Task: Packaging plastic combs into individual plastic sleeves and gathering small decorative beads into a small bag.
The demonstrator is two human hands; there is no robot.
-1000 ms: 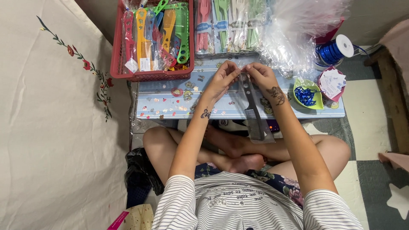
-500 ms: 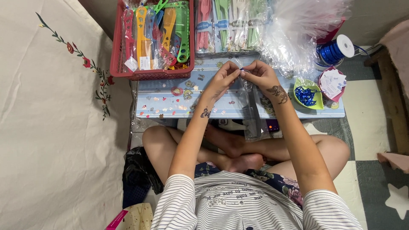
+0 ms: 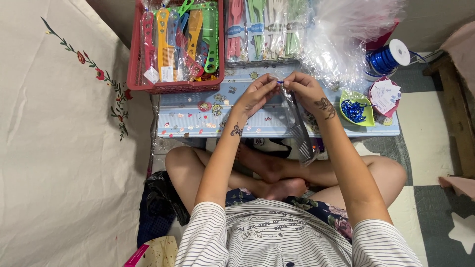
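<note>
Pinching the neck of a clear bag [image 3: 297,123] between both hands above the table [image 3: 198,116]: left hand [image 3: 257,94] and right hand [image 3: 306,90] meeting at a small blue tie [image 3: 280,82], fingers of each clenched on it. Hanging down inside the bag, a dark comb [image 3: 299,129]. Best kept: neck gathered tight, tie twisted close to the comb's top, bag hanging straight. Remaining unclear: number of twists, tie ends behind fingertips, bag's lower tip against the legs.

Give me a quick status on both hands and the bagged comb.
Left hand and right hand both pinching the bag top. Dark comb in clear bag hangs over the low table. Nothing in the way.
</note>
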